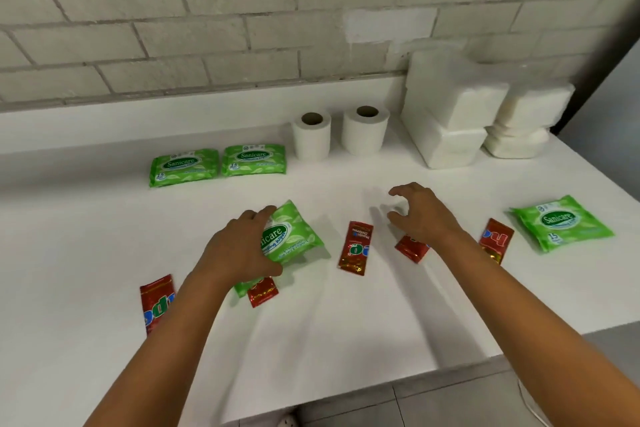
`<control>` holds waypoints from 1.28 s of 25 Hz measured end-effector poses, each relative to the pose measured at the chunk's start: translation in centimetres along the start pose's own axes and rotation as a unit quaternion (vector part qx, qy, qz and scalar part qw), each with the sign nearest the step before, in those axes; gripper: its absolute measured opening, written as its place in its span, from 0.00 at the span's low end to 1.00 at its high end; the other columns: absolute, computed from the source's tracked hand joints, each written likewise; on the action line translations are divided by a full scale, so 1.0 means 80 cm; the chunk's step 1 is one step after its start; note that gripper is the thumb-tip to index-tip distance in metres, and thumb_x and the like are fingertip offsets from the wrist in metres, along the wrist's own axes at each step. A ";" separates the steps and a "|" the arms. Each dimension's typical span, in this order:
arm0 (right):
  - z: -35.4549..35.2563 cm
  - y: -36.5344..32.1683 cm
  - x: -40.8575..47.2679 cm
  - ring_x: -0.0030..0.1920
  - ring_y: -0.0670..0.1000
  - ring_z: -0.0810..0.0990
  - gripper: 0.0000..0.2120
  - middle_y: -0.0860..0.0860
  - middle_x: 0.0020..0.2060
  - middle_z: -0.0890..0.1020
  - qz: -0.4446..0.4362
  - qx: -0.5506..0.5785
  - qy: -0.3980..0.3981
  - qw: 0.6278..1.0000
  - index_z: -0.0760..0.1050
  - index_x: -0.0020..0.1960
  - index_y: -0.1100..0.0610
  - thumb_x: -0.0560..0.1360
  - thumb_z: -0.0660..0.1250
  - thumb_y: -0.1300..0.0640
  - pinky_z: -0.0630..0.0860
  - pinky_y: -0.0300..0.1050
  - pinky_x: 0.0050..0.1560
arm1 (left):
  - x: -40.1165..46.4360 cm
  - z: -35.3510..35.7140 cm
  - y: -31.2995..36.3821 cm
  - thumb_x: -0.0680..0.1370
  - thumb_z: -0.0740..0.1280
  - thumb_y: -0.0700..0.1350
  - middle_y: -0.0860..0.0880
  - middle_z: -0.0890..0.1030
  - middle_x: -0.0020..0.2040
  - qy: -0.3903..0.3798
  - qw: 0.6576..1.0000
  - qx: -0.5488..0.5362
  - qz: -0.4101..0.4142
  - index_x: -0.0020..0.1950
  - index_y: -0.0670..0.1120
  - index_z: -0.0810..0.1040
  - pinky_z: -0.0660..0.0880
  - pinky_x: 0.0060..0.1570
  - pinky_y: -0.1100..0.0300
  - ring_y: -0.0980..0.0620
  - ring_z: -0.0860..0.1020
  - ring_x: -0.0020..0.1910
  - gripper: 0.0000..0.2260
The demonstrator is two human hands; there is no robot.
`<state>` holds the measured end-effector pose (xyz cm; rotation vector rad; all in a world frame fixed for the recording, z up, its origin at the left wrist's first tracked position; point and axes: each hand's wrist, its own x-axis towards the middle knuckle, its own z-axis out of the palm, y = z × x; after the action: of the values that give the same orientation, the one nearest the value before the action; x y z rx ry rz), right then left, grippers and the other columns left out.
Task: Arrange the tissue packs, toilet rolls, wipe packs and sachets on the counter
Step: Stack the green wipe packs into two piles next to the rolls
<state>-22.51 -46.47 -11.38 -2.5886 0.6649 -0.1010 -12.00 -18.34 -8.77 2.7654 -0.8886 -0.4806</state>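
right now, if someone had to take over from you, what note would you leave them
Left hand grips a green wipe pack near the middle of the counter. Right hand hovers, fingers curled, holding nothing.
Done: two wipe packs side by side at the back, two toilet rolls upright beside them, tissue packs stacked at the back right.
Left: place the held pack and the loose wipe pack at far right, then gather the five red sachets scattered along the front.
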 end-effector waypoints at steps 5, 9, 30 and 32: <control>-0.072 0.135 -0.015 0.67 0.61 0.66 0.26 0.57 0.67 0.69 0.098 -0.069 0.003 0.993 0.67 0.68 0.54 0.71 0.67 0.56 0.69 0.55 0.64 | 0.024 0.003 0.091 0.63 0.75 0.53 0.48 0.70 0.66 0.006 0.997 0.002 0.076 0.75 0.54 0.52 0.72 0.53 0.54 0.47 0.71 0.63 0.46; -0.114 0.224 -0.025 0.73 0.61 0.56 0.34 0.54 0.74 0.58 0.165 -0.153 -0.108 0.968 0.57 0.73 0.49 0.70 0.66 0.57 0.58 0.56 0.72 | 0.032 0.015 0.144 0.64 0.75 0.52 0.48 0.70 0.65 0.001 0.994 0.009 0.109 0.75 0.54 0.53 0.72 0.52 0.55 0.47 0.72 0.62 0.46; -0.137 0.309 -0.021 0.65 0.56 0.67 0.42 0.54 0.64 0.68 0.096 -0.263 -0.115 0.953 0.57 0.70 0.53 0.61 0.74 0.56 0.71 0.51 0.59 | 0.031 0.038 0.221 0.64 0.75 0.51 0.49 0.69 0.66 0.013 0.997 0.041 0.071 0.75 0.55 0.53 0.72 0.54 0.54 0.47 0.71 0.63 0.45; -0.141 0.312 -0.024 0.61 0.57 0.70 0.42 0.54 0.60 0.70 0.141 -0.202 -0.102 0.964 0.58 0.69 0.52 0.59 0.74 0.54 0.72 0.50 0.52 | 0.030 0.037 0.219 0.64 0.75 0.51 0.49 0.69 0.66 0.021 0.997 0.043 0.066 0.75 0.55 0.53 0.72 0.54 0.53 0.47 0.71 0.63 0.45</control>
<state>-37.22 -69.66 -12.57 -2.7930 1.0554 0.4306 -20.51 -34.07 -7.12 2.7589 -1.0975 -0.3678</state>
